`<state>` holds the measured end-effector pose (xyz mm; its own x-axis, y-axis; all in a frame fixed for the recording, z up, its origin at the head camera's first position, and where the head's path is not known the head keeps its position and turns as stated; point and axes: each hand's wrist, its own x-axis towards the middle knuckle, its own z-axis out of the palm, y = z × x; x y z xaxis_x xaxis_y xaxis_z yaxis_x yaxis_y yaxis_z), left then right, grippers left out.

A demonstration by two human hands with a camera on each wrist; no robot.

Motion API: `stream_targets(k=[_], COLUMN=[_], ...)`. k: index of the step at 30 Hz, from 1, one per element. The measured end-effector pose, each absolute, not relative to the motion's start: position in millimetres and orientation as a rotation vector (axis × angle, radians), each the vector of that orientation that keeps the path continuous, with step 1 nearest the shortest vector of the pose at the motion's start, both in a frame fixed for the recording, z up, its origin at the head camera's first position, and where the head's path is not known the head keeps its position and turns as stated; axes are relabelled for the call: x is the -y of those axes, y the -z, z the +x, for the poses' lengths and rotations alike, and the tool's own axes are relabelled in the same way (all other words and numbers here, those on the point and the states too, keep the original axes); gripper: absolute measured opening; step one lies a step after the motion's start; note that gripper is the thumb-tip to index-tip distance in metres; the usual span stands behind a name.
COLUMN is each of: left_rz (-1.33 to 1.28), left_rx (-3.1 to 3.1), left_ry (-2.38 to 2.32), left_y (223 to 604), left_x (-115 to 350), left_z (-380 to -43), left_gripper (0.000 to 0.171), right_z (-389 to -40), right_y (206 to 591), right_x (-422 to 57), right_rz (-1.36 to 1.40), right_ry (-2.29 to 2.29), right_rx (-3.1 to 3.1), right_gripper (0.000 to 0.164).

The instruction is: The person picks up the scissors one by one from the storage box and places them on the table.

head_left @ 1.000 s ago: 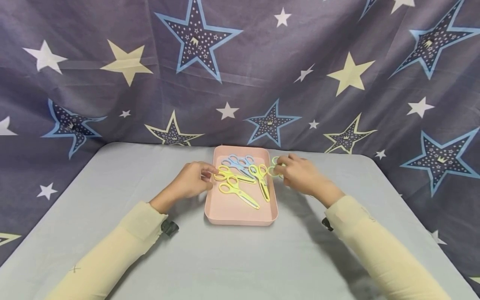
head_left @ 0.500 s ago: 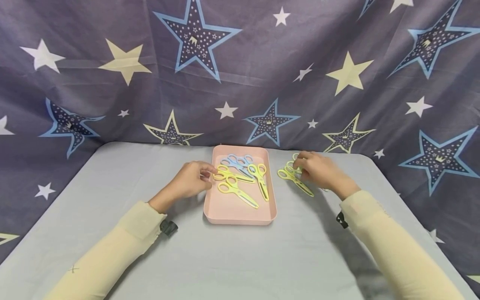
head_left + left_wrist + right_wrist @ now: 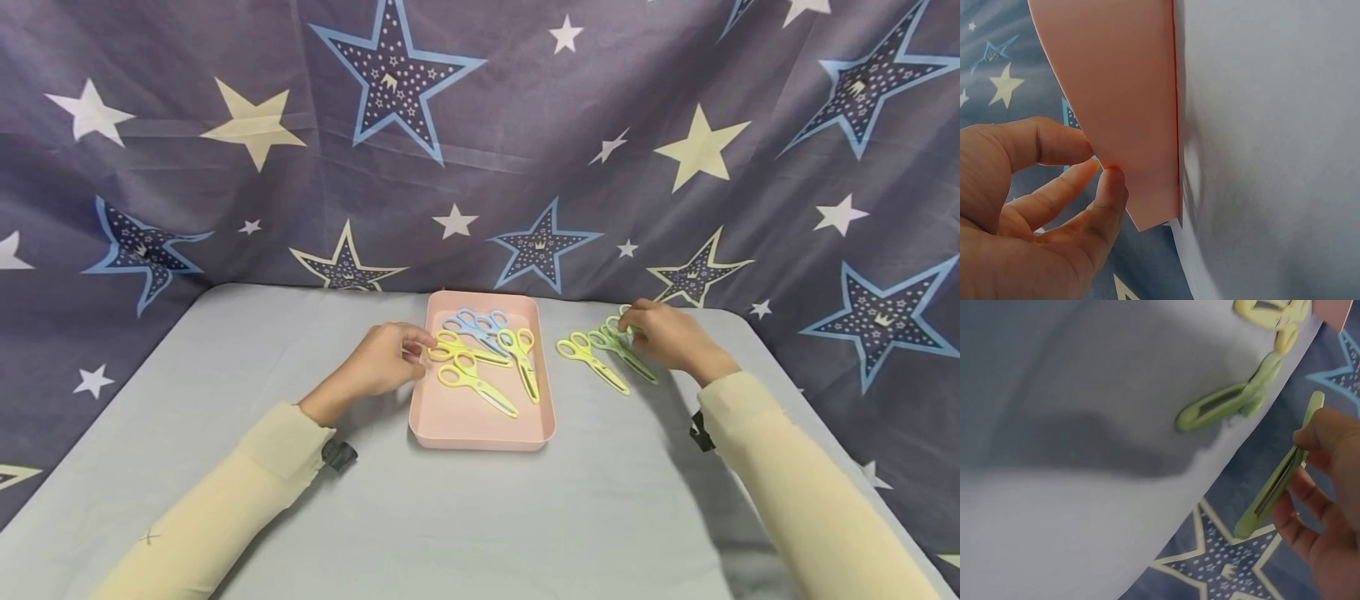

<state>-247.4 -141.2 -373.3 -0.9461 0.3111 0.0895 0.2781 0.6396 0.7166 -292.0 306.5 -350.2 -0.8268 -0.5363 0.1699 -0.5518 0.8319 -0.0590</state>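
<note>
A shallow pink tray lies on the table, with blue scissors and several yellow scissors inside. My left hand pinches the tray's left rim, seen close up on the pink wall in the left wrist view. To the right of the tray, my right hand holds a pair of green scissors between thumb and fingers, raised off the table. Beneath and left of that hand, another pair of green scissors rests beside a pair of yellow scissors.
A grey cloth covers the table. Behind its far edge hangs a dark curtain printed with stars. Both sleeves carry a dark wrist device.
My right hand has moved right from the tray's edge. Yellow scissors and a pair of green scissors now lie on the table there. The left hand keeps its place on the rim.
</note>
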Motion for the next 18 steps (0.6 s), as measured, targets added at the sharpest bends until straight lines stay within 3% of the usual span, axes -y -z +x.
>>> stream_targets(k=[18], left_rz=[0.488], left_rx=[-2.807], left_ry=[-1.202], left_y=[373], left_x=[141], left_z=[-248], left_gripper=[0.041], right_z=[-302], right_y=[364], right_x=[-326], right_rz=[0.668], right_ry=[-0.178], right_rx=[3.03], right_gripper=[0.026])
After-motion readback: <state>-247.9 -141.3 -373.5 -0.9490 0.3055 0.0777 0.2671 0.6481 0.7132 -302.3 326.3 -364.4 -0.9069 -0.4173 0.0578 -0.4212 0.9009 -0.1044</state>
